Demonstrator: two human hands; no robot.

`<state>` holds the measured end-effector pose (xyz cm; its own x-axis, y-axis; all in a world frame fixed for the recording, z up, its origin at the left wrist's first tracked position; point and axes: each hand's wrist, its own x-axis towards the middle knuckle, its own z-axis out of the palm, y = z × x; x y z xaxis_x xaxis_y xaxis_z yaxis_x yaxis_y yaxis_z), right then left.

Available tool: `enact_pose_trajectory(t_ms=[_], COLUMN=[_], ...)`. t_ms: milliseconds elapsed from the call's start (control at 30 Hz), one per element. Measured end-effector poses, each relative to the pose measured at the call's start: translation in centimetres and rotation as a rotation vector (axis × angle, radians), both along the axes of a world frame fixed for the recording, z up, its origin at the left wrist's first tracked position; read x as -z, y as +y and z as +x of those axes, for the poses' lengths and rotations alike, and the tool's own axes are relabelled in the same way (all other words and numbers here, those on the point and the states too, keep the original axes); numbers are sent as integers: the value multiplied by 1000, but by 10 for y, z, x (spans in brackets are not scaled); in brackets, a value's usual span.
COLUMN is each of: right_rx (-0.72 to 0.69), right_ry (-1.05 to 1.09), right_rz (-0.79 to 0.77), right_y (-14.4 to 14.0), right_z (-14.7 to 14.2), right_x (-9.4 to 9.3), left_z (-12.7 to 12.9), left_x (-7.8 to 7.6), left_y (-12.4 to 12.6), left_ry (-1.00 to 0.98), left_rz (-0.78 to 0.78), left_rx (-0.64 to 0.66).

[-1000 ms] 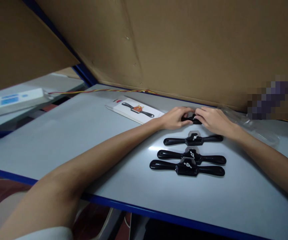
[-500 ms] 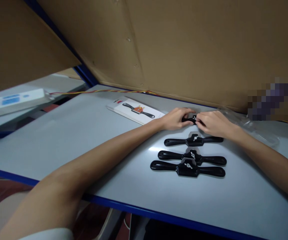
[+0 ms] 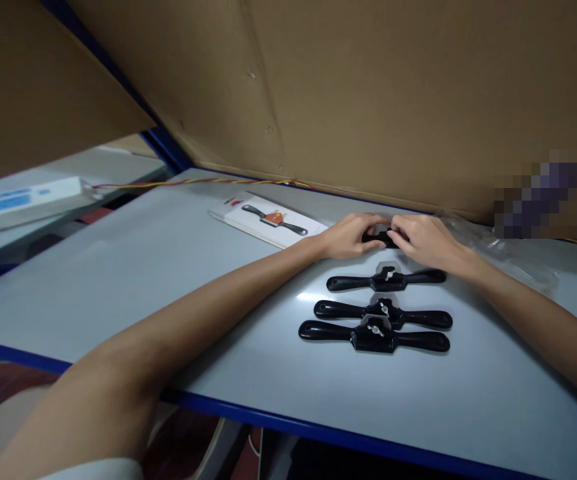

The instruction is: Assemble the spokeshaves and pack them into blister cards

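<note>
At the far side of the table, a black spokeshave lies between my two hands, largely covered by fingers. My left hand grips its left end with thumb and fingers. Over its middle, my right hand has thumb and fingertips pinched together; the wing nut there is hidden. Nearer to me lie three more black spokeshaves: a far one, a middle one and a near one. Each has a silver wing nut and a metal blade plate at its centre.
Left of my hands lies a printed card package picturing a spokeshave. Clear plastic packaging rests at the right by the cardboard wall. A white power strip sits far left, with a twisted red-yellow wire along the back edge.
The fingers of my right hand have shifted over the middle of the held spokeshave, covering the silver part that showed before. My left hand keeps its place; the loose spokeshaves have not moved.
</note>
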<state>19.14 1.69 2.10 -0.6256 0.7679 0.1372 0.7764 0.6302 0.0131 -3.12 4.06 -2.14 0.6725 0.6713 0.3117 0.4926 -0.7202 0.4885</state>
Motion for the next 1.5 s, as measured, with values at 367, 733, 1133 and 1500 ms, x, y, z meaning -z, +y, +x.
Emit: enact_pose_trajectory(t_ms=[367, 733, 1133, 1500], right_rx=[-49, 31, -124, -153], right_ry=[149, 24, -85, -126], right_rz=[-135, -73, -55, -54], right_y=[8, 6, 4, 3], right_z=[6, 3, 7, 8], right_x=[0, 3, -2, -6], left_z=[-1, -1, 1, 1], left_x=[2, 1, -3, -4], left_y=[1, -3, -5, -5], left_ry=[1, -40, -35, -44], left_rz=[2, -78, -91, -74], left_rx=[-1, -42, -32, -3])
